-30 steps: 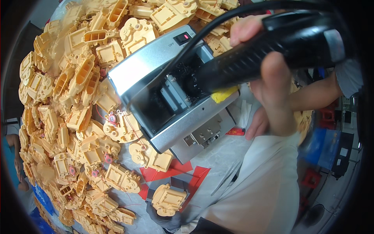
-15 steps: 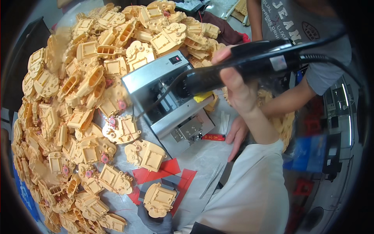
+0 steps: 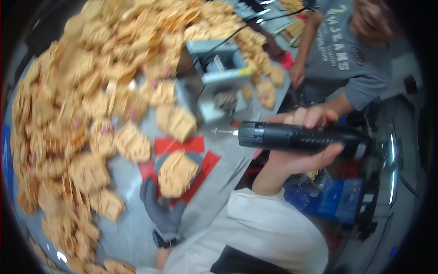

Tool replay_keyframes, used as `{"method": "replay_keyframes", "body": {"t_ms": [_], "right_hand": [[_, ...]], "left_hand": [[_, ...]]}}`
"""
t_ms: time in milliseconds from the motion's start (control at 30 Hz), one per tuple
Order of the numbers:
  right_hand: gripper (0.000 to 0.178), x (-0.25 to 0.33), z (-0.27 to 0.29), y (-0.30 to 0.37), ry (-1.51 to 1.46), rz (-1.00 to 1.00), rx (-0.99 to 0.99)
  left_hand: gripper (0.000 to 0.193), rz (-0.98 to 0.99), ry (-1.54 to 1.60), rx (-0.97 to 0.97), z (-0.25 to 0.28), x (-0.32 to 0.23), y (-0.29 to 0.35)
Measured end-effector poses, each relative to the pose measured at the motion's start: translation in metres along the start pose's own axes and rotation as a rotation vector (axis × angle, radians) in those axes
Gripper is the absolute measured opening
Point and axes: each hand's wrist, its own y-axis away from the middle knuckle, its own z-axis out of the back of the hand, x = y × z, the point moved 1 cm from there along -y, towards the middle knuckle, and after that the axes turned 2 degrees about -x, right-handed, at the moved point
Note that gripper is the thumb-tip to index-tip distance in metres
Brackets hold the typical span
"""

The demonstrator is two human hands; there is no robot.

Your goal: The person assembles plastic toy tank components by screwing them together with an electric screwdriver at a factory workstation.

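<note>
My right hand [image 3: 301, 157] is wrapped round a black electric screwdriver [image 3: 273, 137], held nearly level with its bit [image 3: 226, 132] pointing left. Something small sits at the bit's tip, too blurred to make out. Below and left of it, a cream plastic housing [image 3: 175, 173] lies on a dark fixture [image 3: 195, 159] between strips of red tape [image 3: 182, 144]. My left hand [image 3: 162, 212], in a grey glove, is at the housing's lower left corner, thumb and fingers spread apart. Whether they touch the housing is unclear.
A heap of cream housings [image 3: 100, 59] covers the table's left and far side. Beyond the fixture stands a silver box-shaped machine [image 3: 221, 77] with an open top. A co-worker in a grey shirt [image 3: 349, 59] is at the far right, near blue bins [image 3: 335, 198].
The screwdriver has come away from the machine, toward me, its bit now in plain view. My left hand has opened out beside the housing. The whole view has shifted and blurred.
</note>
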Motion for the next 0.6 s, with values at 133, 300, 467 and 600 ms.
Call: {"method": "replay_keyframes", "body": {"t_ms": [133, 300, 467, 600], "right_hand": [[0.057, -0.015, -0.016, 0.042, -0.126, -0.25, -0.055], [0.053, -0.013, -0.033, 0.078, -0.243, -0.466, -0.051], [0.051, -0.013, -0.031, 0.094, -0.228, -0.515, -0.042], [0.051, -0.003, -0.029, 0.088, -0.201, -0.479, -0.088]], "left_hand": [[0.061, -0.257, -0.208, -0.01, 0.015, -0.017, -0.014], [0.053, -0.322, -0.17, -0.036, 0.024, -0.03, -0.007], [0.052, -0.316, -0.094, 0.0, 0.018, -0.039, -0.001], [0.051, -0.339, -0.051, 0.016, 0.016, -0.047, -0.001]]}}
